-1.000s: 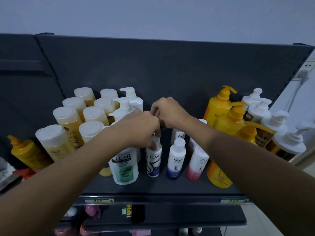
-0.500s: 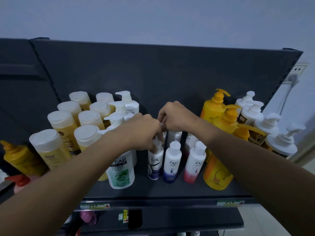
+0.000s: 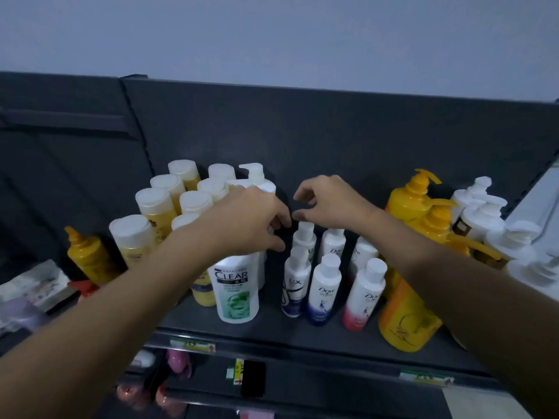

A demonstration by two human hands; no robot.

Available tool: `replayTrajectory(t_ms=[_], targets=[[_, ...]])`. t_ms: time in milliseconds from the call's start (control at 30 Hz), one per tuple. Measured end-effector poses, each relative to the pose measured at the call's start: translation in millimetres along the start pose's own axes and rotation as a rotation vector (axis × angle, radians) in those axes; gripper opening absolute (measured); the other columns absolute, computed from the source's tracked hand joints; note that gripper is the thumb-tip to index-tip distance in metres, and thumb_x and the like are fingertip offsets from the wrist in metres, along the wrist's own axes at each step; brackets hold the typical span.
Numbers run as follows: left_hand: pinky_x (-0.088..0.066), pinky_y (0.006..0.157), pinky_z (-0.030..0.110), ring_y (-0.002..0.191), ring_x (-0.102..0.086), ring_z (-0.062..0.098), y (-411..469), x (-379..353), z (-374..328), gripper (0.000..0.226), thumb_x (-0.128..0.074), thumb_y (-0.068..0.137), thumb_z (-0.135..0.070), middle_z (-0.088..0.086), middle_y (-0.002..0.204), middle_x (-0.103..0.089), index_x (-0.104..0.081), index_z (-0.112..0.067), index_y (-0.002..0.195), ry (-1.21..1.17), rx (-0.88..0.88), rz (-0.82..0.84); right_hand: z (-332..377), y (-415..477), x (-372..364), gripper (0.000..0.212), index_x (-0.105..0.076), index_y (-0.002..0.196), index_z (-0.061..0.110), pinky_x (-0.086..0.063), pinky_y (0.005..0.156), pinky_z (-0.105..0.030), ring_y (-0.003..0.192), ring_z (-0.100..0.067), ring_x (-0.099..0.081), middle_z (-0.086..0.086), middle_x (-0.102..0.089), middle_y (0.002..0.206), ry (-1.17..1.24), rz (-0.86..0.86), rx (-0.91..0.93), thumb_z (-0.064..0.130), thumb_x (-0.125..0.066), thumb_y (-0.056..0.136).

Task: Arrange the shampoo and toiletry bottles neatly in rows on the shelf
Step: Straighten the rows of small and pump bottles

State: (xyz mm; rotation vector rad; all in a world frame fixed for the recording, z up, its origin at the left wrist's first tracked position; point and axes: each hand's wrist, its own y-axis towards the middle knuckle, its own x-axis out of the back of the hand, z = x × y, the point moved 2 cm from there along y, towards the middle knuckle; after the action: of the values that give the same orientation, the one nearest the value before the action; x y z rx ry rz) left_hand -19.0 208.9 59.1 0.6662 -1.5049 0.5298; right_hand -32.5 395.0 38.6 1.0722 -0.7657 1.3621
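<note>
Small white bottles stand in short rows at the middle of the dark shelf (image 3: pixel 302 335): a Lux bottle (image 3: pixel 295 287), a blue Dove bottle (image 3: pixel 323 290) and a pink Dove bottle (image 3: pixel 363 293) in front, with three more behind them. A white Clear bottle (image 3: pixel 237 290) stands to their left. My left hand (image 3: pixel 251 219) hovers above the Clear bottle with its fingers curled apart and nothing in them. My right hand (image 3: pixel 328 201) hangs just over the rear small bottles, fingers spread and empty.
Yellow bottles with white caps (image 3: pixel 154 207) crowd the left of the shelf. Yellow pump bottles (image 3: pixel 414 201) and white pump bottles (image 3: pixel 484 213) fill the right. A yellow pump bottle (image 3: pixel 89 255) and packets sit at far left. Lower shelves hold pink items (image 3: pixel 178 358).
Both hands have come off the small bottles' caps and lifted slightly, their fingers now apart. The camera view has tilted up and shifted.
</note>
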Motion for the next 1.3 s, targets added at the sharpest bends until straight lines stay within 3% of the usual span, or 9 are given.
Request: replayTrajectory(t_ms=[233,433,533,633,733,900,1033,1200,1300], targets=[[-0.054,0.087,0.025,0.096,-0.067,0.0,-39.3,33.4,51.5,0.035,-0.074,0.085,-0.05,-0.014,0.101,-0.075,-0.075,-0.03,0.114,-0.12,0.148,-0.01,52.3,8.3,20.5,0.035,-0.075,0.111,0.021,-0.058,0.089,-0.028,0.091,-0.003,-0.07,0.009,-0.074,0.099,0.213,-0.019,0.069,0.037,-0.081,0.081],[-0.051,0.086,0.033,0.1,-0.062,0.011,-48.7,13.1,65.3,0.061,-0.072,0.076,-0.067,-0.015,0.105,-0.069,-0.062,-0.037,0.128,-0.027,0.071,0.104,79.8,24.3,-7.9,0.045,-0.071,0.118,0.028,-0.056,0.084,-0.027,0.091,0.002,-0.062,0.015,-0.071,0.102,0.087,0.138,0.087,0.042,-0.083,0.077],[-0.033,0.078,0.032,0.084,-0.052,0.014,-46.6,-3.0,65.8,0.068,-0.071,0.072,-0.069,-0.014,0.086,-0.059,-0.055,-0.032,0.126,0.175,-0.027,0.052,83.0,30.3,-24.4,0.036,-0.072,0.111,0.033,-0.056,0.08,-0.028,0.085,0.006,-0.061,0.016,-0.073,0.096,0.064,0.14,0.046,0.036,-0.083,0.076],[-0.024,0.081,0.032,0.083,-0.046,0.016,-48.5,-10.1,65.3,0.067,-0.071,0.073,-0.069,-0.011,0.098,-0.065,-0.052,-0.029,0.123,0.205,-0.085,0.002,85.7,31.0,-37.1,0.027,-0.07,0.1,0.037,-0.053,0.08,-0.028,0.09,-0.008,-0.061,0.016,-0.072,0.091,0.068,0.094,0.005,0.031,-0.082,0.076],[-0.029,0.087,0.032,0.087,-0.053,0.017,-46.0,-9.8,66.8,0.064,-0.069,0.073,-0.071,-0.009,0.096,-0.066,-0.054,-0.026,0.117,0.19,-0.119,-0.013,86.9,30.2,-39.8,0.02,-0.076,0.091,0.032,-0.054,0.086,-0.029,0.081,-0.002,-0.064,0.017,-0.073,0.076,0.067,0.021,-0.031,0.028,-0.084,0.073],[-0.034,0.097,0.037,0.084,-0.057,0.016,-39.0,-14.0,68.1,0.06,-0.068,0.073,-0.067,-0.01,0.089,-0.065,-0.056,-0.023,0.112,0.186,-0.156,-0.041,86.2,27.7,-32.9,0.017,-0.083,0.086,0.024,-0.062,0.075,-0.034,0.065,-0.003,-0.066,0.013,-0.069,0.06,0.07,-0.045,-0.092,0.023,-0.085,0.069],[-0.032,0.094,0.035,0.085,-0.056,0.019,-35.7,-14.4,67.0,0.062,-0.067,0.075,-0.067,-0.008,0.094,-0.066,-0.055,-0.022,0.116,0.179,-0.16,-0.04,81.3,26.8,-28.4,0.019,-0.083,0.085,0.023,-0.063,0.075,-0.036,0.075,-0.009,-0.073,0.008,-0.076,0.069,0.062,-0.047,-0.15,0.027,-0.088,0.067],[-0.028,0.092,0.035,0.079,-0.052,0.018,-33.2,-17.9,66.8,0.066,-0.066,0.076,-0.069,-0.007,0.096,-0.067,-0.055,-0.021,0.119,0.203,-0.15,-0.051,83.7,30.7,-26.9,0.013,-0.082,0.082,0.021,-0.062,0.073,-0.037,0.073,-0.01,-0.07,0.008,-0.072,0.065,-0.021,-0.025,-0.15,0.024,-0.085,0.069],[-0.027,0.089,0.034,0.088,-0.054,0.018,-32.9,-14.9,68.3,0.072,-0.069,0.071,-0.073,-0.009,0.094,-0.065,-0.055,-0.022,0.121,0.162,-0.134,0.007,79.7,29.2,-25.8,0.019,-0.081,0.083,0.022,-0.062,0.076,-0.038,0.079,-0.01,-0.072,0.006,-0.076,0.075,-0.007,-0.007,-0.164,0.03,-0.088,0.068]])
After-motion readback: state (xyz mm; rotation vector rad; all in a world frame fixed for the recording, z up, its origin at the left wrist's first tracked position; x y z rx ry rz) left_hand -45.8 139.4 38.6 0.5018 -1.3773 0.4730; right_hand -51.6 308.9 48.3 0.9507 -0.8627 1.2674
